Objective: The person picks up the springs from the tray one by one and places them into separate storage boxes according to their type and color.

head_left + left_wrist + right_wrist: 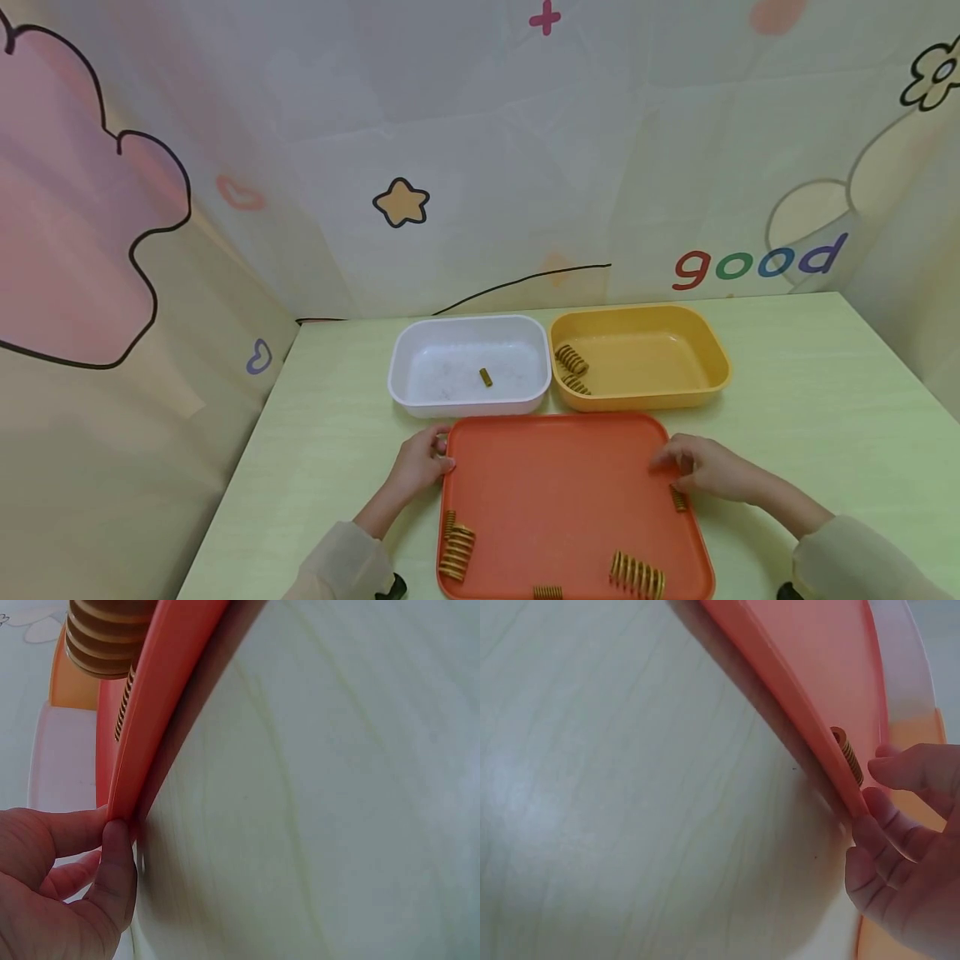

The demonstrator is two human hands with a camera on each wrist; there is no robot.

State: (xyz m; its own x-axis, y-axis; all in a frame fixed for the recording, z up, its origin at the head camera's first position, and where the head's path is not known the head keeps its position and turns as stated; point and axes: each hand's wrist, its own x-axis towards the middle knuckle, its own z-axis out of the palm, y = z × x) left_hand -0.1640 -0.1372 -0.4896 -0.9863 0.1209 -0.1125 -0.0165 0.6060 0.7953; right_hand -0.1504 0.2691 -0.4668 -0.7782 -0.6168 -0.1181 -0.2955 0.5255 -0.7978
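Observation:
An orange-red tray (555, 492) lies in front of me, with several brass-coloured coil springs along its edges. My left hand (418, 462) pinches the tray's left rim between thumb and finger, which the left wrist view shows close up. A large spring (457, 552) and a small spring (450, 522) lie along that side. At the right rim is my right hand (708, 468); its fingers touch the rim's outside, spread and loosely bent, with one digit over the tray's inside. Beside them a small spring (847, 754) leans along the wall.
Behind the tray stand a white bin (468, 408) holding one small spring (486, 377) and a yellow bin (652, 400) holding two larger springs (572, 359). Another large spring (637, 575) and a small one (547, 592) lie at the tray's near edge. A printed cloth (480, 125) hangs behind the table.

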